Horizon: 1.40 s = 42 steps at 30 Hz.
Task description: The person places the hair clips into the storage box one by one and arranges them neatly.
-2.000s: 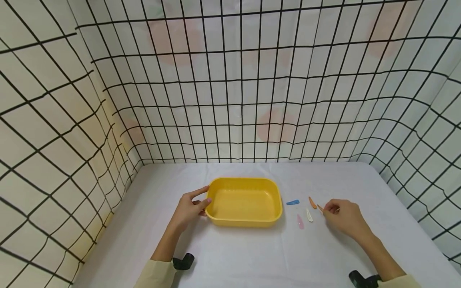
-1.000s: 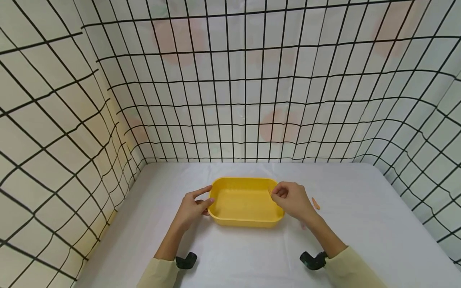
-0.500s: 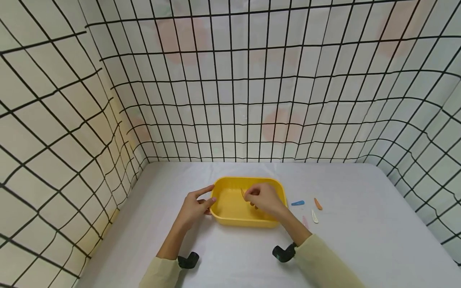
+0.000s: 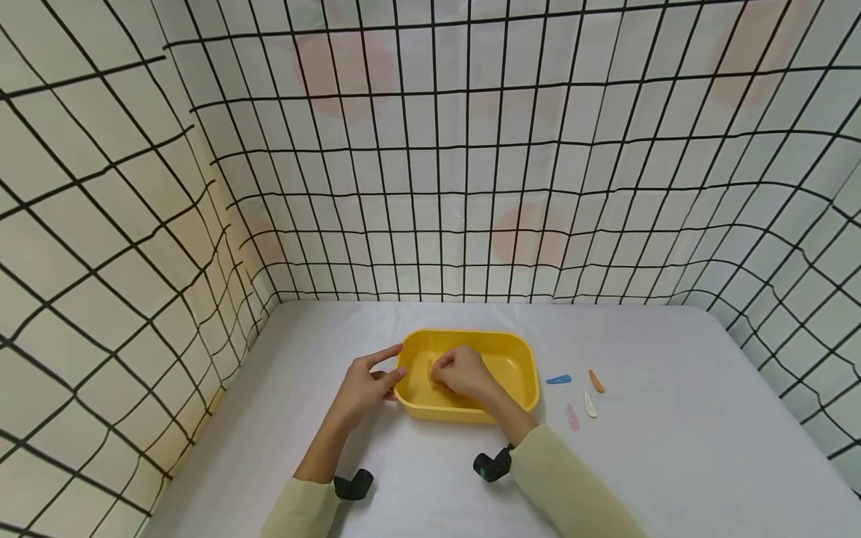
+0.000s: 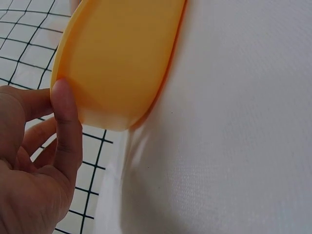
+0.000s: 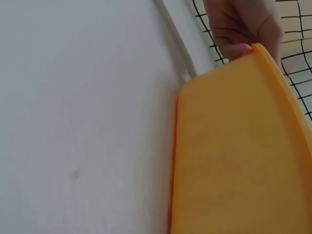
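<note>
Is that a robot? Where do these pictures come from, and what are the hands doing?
No, it's a person, not a robot. The wide picture comes from a camera worn on the head, looking down. The two close-ups come from cameras on the left and right wrists; the black gadgets are probably those. On the white table stands a yellow tray, and to its right lie a blue clip, an orange clip, a white clip and a pink clip. The bare left hand grips the tray's left end. The bare right hand is inside the tray and seems to pinch a small orange thing, but it's too tiny to see well.
</note>
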Tool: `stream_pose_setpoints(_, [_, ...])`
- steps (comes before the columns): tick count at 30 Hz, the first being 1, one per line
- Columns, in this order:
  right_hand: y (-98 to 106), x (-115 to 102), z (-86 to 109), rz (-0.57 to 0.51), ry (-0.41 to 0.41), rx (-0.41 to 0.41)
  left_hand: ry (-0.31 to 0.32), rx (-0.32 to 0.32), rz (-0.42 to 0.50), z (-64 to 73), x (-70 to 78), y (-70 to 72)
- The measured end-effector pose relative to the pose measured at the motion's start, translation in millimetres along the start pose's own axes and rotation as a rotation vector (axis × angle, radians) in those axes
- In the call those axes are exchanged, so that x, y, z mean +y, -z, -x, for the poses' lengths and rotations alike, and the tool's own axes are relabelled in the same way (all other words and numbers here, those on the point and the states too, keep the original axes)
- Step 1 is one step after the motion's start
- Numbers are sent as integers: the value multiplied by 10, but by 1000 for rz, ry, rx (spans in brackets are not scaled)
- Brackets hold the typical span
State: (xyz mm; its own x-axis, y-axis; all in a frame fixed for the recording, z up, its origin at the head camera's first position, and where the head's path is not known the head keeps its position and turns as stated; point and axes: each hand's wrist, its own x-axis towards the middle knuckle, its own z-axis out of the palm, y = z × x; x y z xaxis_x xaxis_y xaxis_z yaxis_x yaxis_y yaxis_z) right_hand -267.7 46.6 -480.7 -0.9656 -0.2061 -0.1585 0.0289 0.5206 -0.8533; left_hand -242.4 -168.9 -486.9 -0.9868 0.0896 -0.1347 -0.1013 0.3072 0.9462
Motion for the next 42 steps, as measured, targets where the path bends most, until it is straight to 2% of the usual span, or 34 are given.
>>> stream_pose_setpoints(7, [-162,-76,-39,-20,-41,-27,-6,-8,5,-11,7,-22])
stream_pose_setpoints(20, [-168,-102,-13,59,-85,-20,5,-4,6,-7,44,-67])
stream_pose_setpoints(25, [-113,-111,16,116,-51,7,7,-4,8,5,49,-67])
stream_pose_setpoints(35, [112,-100,153,86,6,27,6,1,7,19,35,-27])
stream_pose_setpoints(42, [295,-70,277,130,95,63,11,9,10,21,32,-14])
